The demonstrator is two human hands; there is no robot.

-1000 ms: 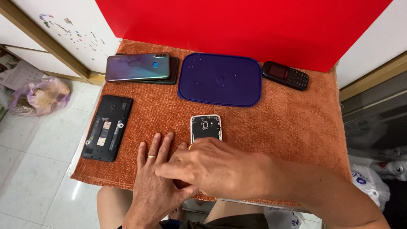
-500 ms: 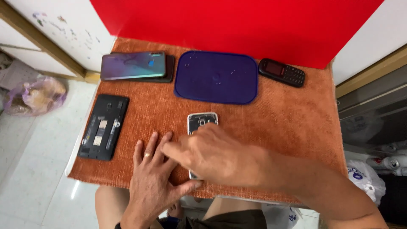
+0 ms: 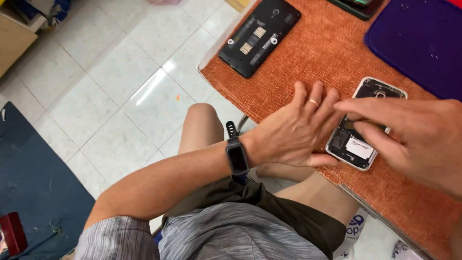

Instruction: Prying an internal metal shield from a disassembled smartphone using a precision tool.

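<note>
An opened smartphone (image 3: 361,130) with its back cover off lies flat, silver-framed, dark insides and a white label exposed, directly beneath the right fingers (image 3: 358,108) and touching the left fingers (image 3: 317,98).

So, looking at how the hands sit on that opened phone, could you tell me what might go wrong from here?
1. The opened phone lies close to the near edge of the orange mat; a hard push might slide it off.
2. The right hand works its fingertips inside the exposed back, so a slip could scratch the parts there.
3. The left hand only lies flat beside the phone, touching its side, so the phone may shift under pressure.
</note>
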